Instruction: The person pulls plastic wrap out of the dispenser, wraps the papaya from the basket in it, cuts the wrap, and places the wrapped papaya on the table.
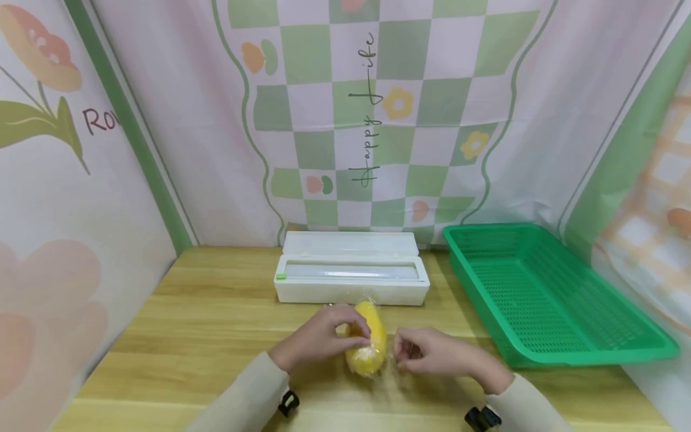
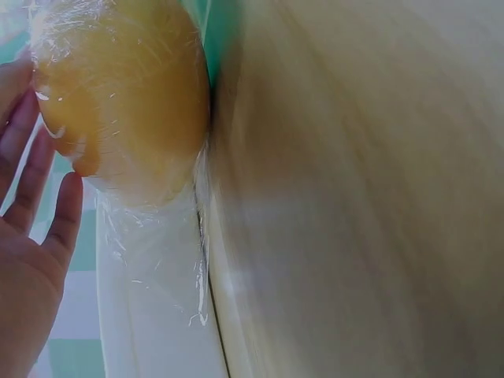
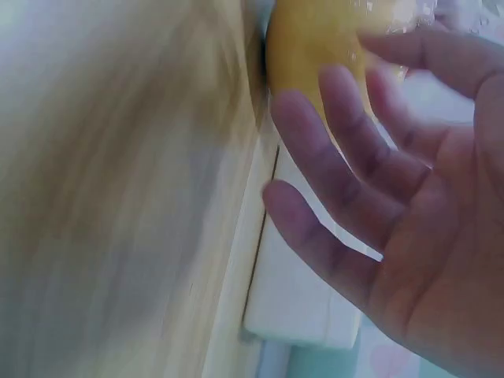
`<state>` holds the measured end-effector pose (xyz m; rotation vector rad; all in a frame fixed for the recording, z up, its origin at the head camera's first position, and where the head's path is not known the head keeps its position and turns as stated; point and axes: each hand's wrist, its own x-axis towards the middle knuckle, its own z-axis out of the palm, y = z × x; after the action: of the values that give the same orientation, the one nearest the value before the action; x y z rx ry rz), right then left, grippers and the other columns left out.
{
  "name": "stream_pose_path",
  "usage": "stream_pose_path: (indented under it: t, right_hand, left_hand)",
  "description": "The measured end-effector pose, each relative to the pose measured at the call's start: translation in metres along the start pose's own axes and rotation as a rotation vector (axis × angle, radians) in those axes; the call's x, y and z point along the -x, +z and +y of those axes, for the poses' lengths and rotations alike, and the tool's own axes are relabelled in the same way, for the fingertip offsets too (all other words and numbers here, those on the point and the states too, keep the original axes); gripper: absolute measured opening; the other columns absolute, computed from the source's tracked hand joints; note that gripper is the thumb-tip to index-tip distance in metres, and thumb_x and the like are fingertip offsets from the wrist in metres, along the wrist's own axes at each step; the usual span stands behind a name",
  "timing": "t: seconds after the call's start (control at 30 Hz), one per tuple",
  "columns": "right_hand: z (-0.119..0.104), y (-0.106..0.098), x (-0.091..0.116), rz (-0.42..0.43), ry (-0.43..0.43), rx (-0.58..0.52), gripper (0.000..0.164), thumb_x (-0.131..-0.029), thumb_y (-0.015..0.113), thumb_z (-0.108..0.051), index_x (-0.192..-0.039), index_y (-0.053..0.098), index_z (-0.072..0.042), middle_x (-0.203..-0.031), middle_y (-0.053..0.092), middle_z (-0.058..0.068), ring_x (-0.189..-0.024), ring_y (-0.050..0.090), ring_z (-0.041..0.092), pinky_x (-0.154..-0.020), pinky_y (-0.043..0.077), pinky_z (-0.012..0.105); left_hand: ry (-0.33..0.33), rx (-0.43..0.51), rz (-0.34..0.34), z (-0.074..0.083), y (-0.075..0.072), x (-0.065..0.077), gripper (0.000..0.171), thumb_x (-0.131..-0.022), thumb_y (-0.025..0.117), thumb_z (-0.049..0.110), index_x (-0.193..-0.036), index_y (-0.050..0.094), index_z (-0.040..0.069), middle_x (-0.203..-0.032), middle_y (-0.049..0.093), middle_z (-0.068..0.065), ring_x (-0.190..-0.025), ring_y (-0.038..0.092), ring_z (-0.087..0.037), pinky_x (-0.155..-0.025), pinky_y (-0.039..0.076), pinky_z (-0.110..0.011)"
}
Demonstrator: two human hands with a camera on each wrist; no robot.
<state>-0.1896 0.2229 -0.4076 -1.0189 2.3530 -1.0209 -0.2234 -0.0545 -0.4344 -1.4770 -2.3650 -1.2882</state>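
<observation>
A smooth, yellow, oblong piece of produce [image 1: 376,327] lies on the table in front of the white box; its exact kind is unclear. Clear plastic wrap [image 2: 157,252] covers it, and a loose, crinkled flap hangs off one end in the left wrist view. My left hand [image 1: 327,336] holds the yellow produce from the left, thumb and index tips close together on its wrapped top. To its right, my right hand [image 1: 432,353] has bent fingers, thumb and index fingertips near each other at the film's edge, seemingly pinching it. Blur hides the exact contact.
Behind the hands stands a long white wrap dispenser box [image 1: 351,293] with its lid raised and a roll inside. A green perforated basket [image 1: 488,306] sits at the right on the wooden table [image 1: 178,336]. A patterned curtain [image 1: 308,108] hangs behind.
</observation>
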Motion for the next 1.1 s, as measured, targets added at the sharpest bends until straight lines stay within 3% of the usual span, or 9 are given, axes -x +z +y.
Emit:
stream_pose_path:
  t: [0.13,0.27,0.4,0.5,0.73,0.9,1.1]
  right_hand:
    - [-0.011,0.01,0.005,-0.043,-0.001,0.055,0.024,-0.088,0.078,-0.035,-0.089,0.063,-0.017,-0.077,0.06,-0.014,-0.067,0.057,0.001,-0.059,0.053,0.023]
    - [-0.021,0.022,0.002,0.041,0.017,0.211,0.031,-0.083,0.079,-0.047,-0.08,0.062,-0.022,-0.068,0.055,-0.019,-0.058,0.05,-0.003,-0.052,0.047,0.02]
    - [-0.028,0.033,-0.002,0.127,0.055,0.322,0.033,-0.083,0.08,-0.041,-0.068,0.057,-0.025,-0.057,0.047,-0.022,-0.048,0.04,-0.006,-0.043,0.038,0.017]
    - [-0.031,0.038,-0.003,0.179,0.038,0.349,0.032,-0.087,0.077,-0.031,-0.065,0.055,-0.025,-0.054,0.044,-0.022,-0.046,0.037,-0.007,-0.041,0.036,0.016]
    - [-0.034,0.034,-0.004,0.262,-0.043,0.289,0.014,-0.095,0.069,-0.022,-0.081,0.069,-0.022,-0.067,0.057,-0.02,-0.057,0.048,-0.004,-0.051,0.046,0.019]
    - [-0.03,0.03,-0.009,0.235,-0.011,0.188,0.014,-0.097,0.067,-0.026,-0.084,0.072,-0.022,-0.069,0.061,-0.016,-0.059,0.051,-0.002,-0.052,0.048,0.02]
    - [-0.025,0.024,-0.014,0.181,0.012,0.038,0.019,-0.095,0.07,-0.029,-0.079,0.072,-0.019,-0.063,0.057,-0.013,-0.054,0.045,-0.001,-0.046,0.041,0.018]
  left_hand:
    - [-0.01,0.003,0.002,-0.001,0.0,0.001,0.009,-0.092,0.074,0.025,-0.099,0.072,0.021,-0.1,0.067,0.018,-0.099,0.06,-0.001,-0.1,0.046,-0.029]
    - [-0.009,-0.008,0.009,-0.002,0.0,0.0,0.009,-0.092,0.074,0.027,-0.099,0.072,0.022,-0.1,0.067,0.019,-0.099,0.06,-0.001,-0.109,0.04,-0.037]
    - [-0.007,-0.017,0.022,-0.003,0.001,0.0,0.01,-0.092,0.074,0.029,-0.098,0.072,0.021,-0.1,0.067,0.019,-0.098,0.06,0.0,-0.112,0.037,-0.043]
    - [-0.01,-0.02,0.028,-0.002,0.002,0.0,0.011,-0.092,0.074,0.03,-0.098,0.072,0.022,-0.1,0.068,0.019,-0.098,0.06,-0.001,-0.111,0.039,-0.04]
    - [-0.064,0.002,0.029,-0.001,0.002,0.0,0.011,-0.09,0.076,0.029,-0.098,0.072,0.022,-0.1,0.068,0.019,-0.099,0.059,-0.004,-0.105,0.043,-0.034]
    - [-0.042,0.006,0.041,0.0,0.002,0.002,0.011,-0.09,0.076,0.027,-0.098,0.072,0.021,-0.101,0.069,0.017,-0.099,0.06,-0.004,-0.098,0.047,-0.031]
    - [-0.013,0.003,0.061,0.0,0.003,0.004,0.011,-0.091,0.076,0.025,-0.098,0.072,0.019,-0.101,0.069,0.015,-0.097,0.06,-0.006,-0.092,0.049,-0.03]
